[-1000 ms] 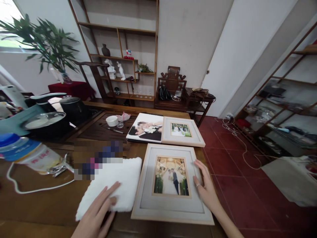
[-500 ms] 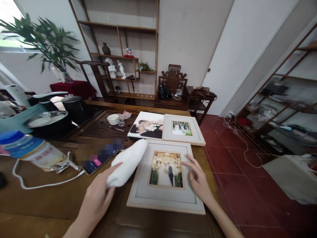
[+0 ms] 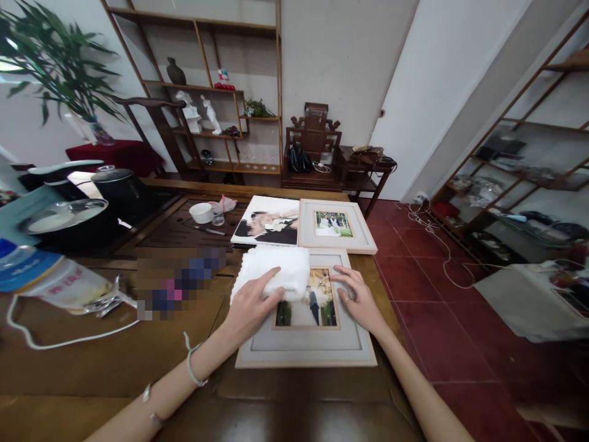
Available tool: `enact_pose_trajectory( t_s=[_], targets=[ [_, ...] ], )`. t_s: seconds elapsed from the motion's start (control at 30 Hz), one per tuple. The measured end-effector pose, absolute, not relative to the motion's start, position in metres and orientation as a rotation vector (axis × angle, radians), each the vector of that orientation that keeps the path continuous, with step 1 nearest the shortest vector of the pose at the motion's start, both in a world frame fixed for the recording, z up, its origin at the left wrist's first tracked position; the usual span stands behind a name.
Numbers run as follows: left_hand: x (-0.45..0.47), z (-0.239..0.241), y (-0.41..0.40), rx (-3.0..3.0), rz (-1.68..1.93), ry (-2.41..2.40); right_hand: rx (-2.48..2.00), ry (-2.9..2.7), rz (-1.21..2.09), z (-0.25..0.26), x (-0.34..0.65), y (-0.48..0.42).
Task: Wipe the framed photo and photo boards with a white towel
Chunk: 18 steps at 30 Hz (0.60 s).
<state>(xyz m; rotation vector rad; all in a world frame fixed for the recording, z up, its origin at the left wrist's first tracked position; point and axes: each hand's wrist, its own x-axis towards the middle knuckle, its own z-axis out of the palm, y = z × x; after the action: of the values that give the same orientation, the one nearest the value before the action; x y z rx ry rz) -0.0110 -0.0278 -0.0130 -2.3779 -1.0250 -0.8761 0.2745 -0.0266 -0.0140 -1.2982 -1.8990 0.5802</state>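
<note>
A light wooden picture frame [image 3: 317, 353] lies flat on the table, with a small couple photo in its grey mount. My left hand [image 3: 255, 301] is closed on a folded white towel [image 3: 276, 267], which rests over the frame's upper left part and hides a corner of the photo. My right hand [image 3: 359, 298] lies on the frame's right side with its fingers spread, the fingertips beside the photo. Behind stands a second framed photo [image 3: 338, 242], flat on the table, next to a white-edged picture [image 3: 269, 215] of people.
On the left are a jar with a blue lid [image 3: 59, 276], a white cable [image 3: 78, 344] and a black pot [image 3: 69, 224]. A white bowl [image 3: 201, 213] sits on the dark tea tray [image 3: 172, 227]. The table's right edge borders a red tiled floor [image 3: 423, 294].
My left hand has moved right and forward, bringing the towel from beside the frame onto its upper left part. My right hand stays at the frame's right side. The view has shifted slightly.
</note>
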Motion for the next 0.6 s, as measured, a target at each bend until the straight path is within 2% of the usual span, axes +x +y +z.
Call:
enact_pose_trajectory(
  t_s=[0.27, 0.4, 0.5, 0.6],
  targets=[
    [0.012, 0.007, -0.03, -2.518, -0.537, -1.167, -1.267, -1.904, 0.557, -0.016, 0.274, -0.032],
    [0.026, 0.007, -0.028, -2.531, -0.482, -1.142, -1.235, -1.907, 0.558, -0.018, 0.273, -0.033],
    [0.022, 0.012, -0.022, -2.524, -0.663, -1.069, -1.218, -1.894, 0.566, -0.021, 0.275, -0.033],
    [0.009, 0.031, -0.012, -2.396, -1.078, -1.08, -1.208, -1.889, 0.571, -0.024, 0.277, -0.033]
  ],
)
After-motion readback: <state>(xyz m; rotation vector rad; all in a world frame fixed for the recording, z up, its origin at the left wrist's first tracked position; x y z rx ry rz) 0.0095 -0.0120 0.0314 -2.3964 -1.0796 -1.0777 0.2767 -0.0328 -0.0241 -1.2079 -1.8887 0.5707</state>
